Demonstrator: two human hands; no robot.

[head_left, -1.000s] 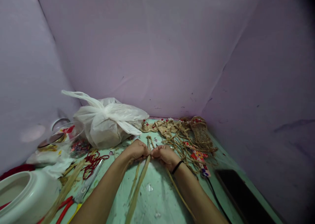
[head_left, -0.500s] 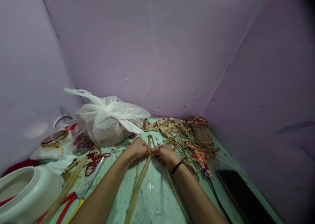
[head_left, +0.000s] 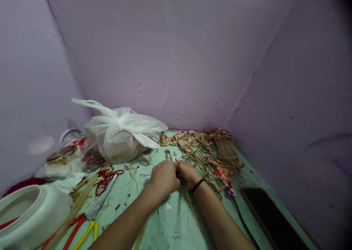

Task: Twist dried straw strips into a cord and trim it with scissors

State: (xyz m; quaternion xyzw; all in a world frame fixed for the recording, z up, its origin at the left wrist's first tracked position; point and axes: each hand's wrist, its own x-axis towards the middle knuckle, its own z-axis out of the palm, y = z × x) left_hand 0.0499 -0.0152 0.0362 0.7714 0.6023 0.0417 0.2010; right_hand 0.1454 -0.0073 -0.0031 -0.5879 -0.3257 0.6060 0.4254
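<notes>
Side by side at the middle of the table, my left hand (head_left: 164, 177) and my right hand (head_left: 187, 172) are closed with fingers meeting. Both grip flat tan fibre strips. From under my right hand one fibre strip (head_left: 193, 209) trails toward me; the tail of another shows below my left forearm. A knotted cord end (head_left: 168, 154) sticks out just beyond my fingers. The back of my left hand hides its fingertips and the spot where the strips cross. A black band (head_left: 198, 186) circles my right wrist.
Left lie scissors (head_left: 96, 208), dark red yarn (head_left: 107, 180) and a white pot (head_left: 49, 213). Behind stands a tied white plastic bag (head_left: 121, 132). At right are braided jute pieces (head_left: 188, 140), loose cords, a patterned cloth strip (head_left: 224, 175) and a black phone (head_left: 271, 217).
My left hand has moved right and turned over, its back now covering the strips against my right hand. The strips below it have shifted out of sight. My right hand has barely moved.
</notes>
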